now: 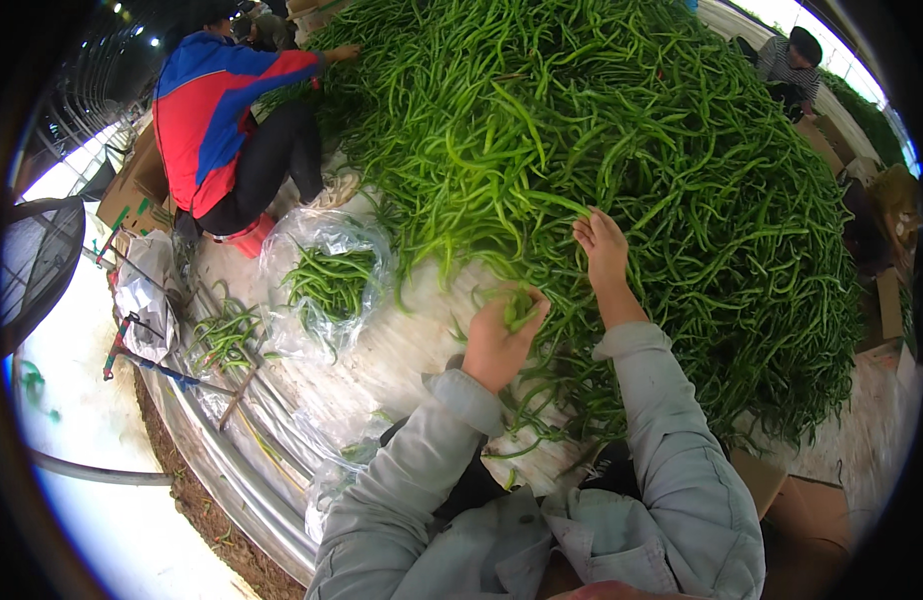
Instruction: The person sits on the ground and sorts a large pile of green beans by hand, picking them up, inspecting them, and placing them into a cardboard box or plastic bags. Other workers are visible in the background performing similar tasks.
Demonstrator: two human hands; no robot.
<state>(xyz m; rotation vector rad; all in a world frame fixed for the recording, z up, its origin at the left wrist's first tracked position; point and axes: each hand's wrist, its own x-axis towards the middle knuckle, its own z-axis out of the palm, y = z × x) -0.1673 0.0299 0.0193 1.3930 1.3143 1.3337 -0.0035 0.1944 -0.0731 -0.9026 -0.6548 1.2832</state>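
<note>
A large heap of long green chili peppers (701, 180) spreads before me over a pale ground sheet (401, 360). In my left hand (500, 337) is a bunch of green peppers (518, 309), held just in front of the heap's near edge. My right hand (602, 244) reaches out over the heap and pinches the end of one long green pepper (555, 201) between thumb and fingers. That pepper points left, towards the heap's middle. Loose peppers (536, 420) lie scattered below my hands, between my forearms.
An open clear plastic bag (326, 281) with peppers stands at left, near a crouching person (206, 127) in a red and blue jacket. Small pepper pile (225, 334), metal pipes (229, 480) and a white sack (148, 292) lie beyond. Another person (791, 67) sits far right. Cardboard (810, 510) lies lower right.
</note>
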